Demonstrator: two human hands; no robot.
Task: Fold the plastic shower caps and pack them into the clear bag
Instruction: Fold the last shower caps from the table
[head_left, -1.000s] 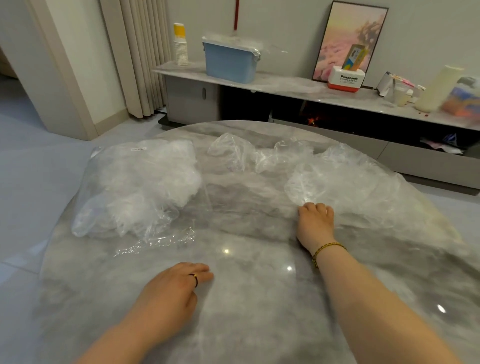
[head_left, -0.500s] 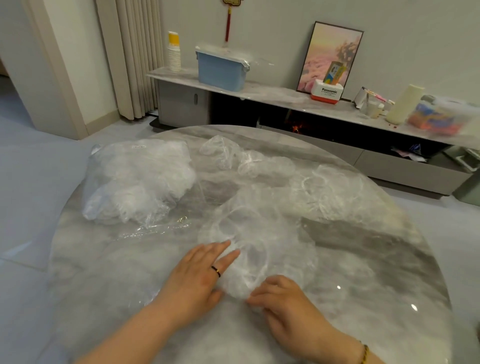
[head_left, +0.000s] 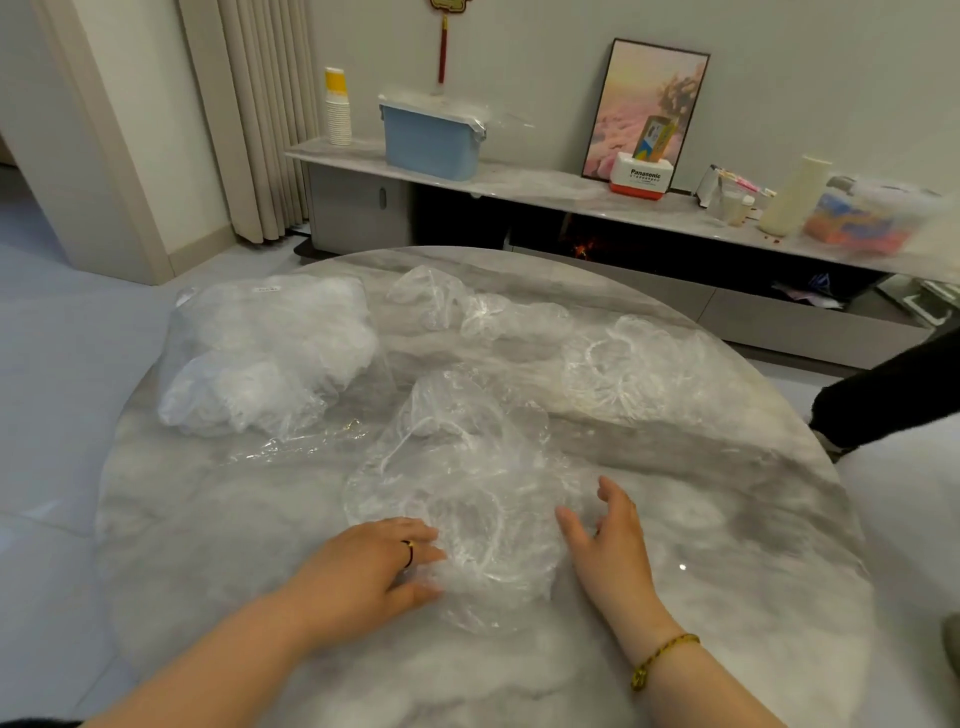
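left hand (head_left: 374, 566): released, flat on crumpled clear plastic shower cap (head_left: 467, 488) | right hand (head_left: 608, 551): released, just beside its right edge

Marble table (head_left: 208, 519), blue bin (head_left: 431, 150), framed picture (head_left: 644, 104), paper cups (head_left: 337, 111) (stacked)

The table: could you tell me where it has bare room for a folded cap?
Bare marble lies left of the left hand, in front of the bag, and right of the right hand out to the rim of the table. Crowded: the cap between both hands, loose caps along the far side.
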